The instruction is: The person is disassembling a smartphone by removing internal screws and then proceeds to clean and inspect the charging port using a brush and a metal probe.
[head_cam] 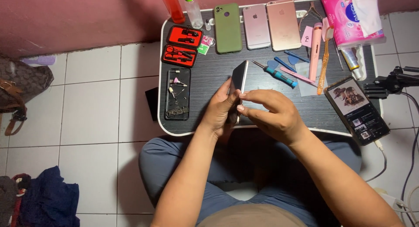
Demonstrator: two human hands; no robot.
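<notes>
R hand (273, 115) + L hand (220, 111) grip phone (238, 80) | edge-on, long axis away

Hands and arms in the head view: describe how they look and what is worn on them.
Both the left hand and the right hand are bare: no gloves, rings, watch or bracelets show. Both forearms are uncovered up to the picture's edge, with no sleeves in view. The fingers carry no tape or markings.

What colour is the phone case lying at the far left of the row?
Olive green phone case, seen clearly in the head view.
</notes>
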